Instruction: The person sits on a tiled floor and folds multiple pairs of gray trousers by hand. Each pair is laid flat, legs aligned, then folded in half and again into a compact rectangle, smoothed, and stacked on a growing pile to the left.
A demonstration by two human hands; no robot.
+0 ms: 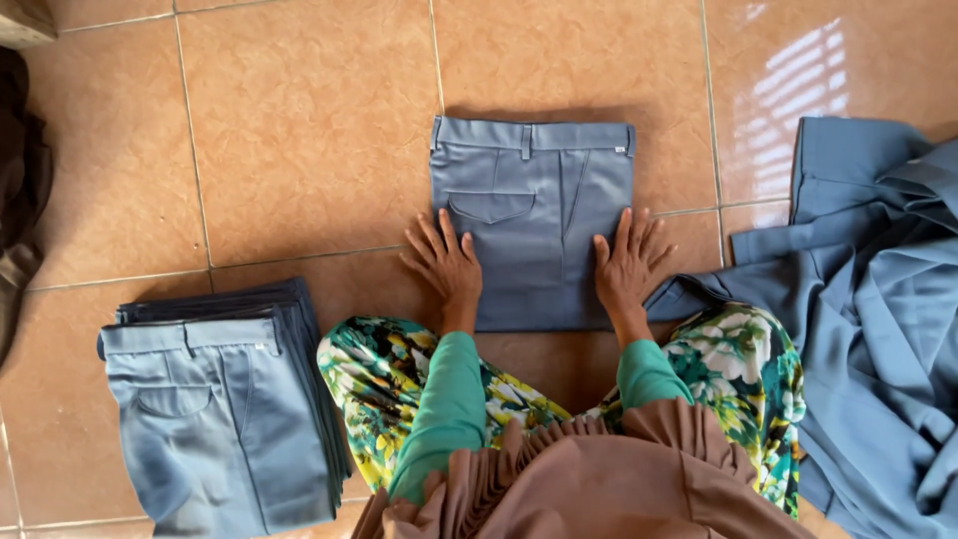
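Folded grey trousers (pixel 532 215) lie flat on the tiled floor (pixel 299 130), at 12 o'clock from the kneeling person. The left hand (pixel 446 263) presses the trousers' left edge, fingers spread flat and gripping nothing. The right hand (pixel 629 262) lies the same way on the right edge. A stack (pixel 225 409) of folded trousers sits at 8 o'clock; a loose pile (pixel 868 299), seemingly of the same grey cloth, lies at 3 o'clock.

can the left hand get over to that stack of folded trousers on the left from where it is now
Probably yes. The left hand lies flat on the folded trousers in front, and only bare tiled floor lies between it and the stack beside the person's left knee.
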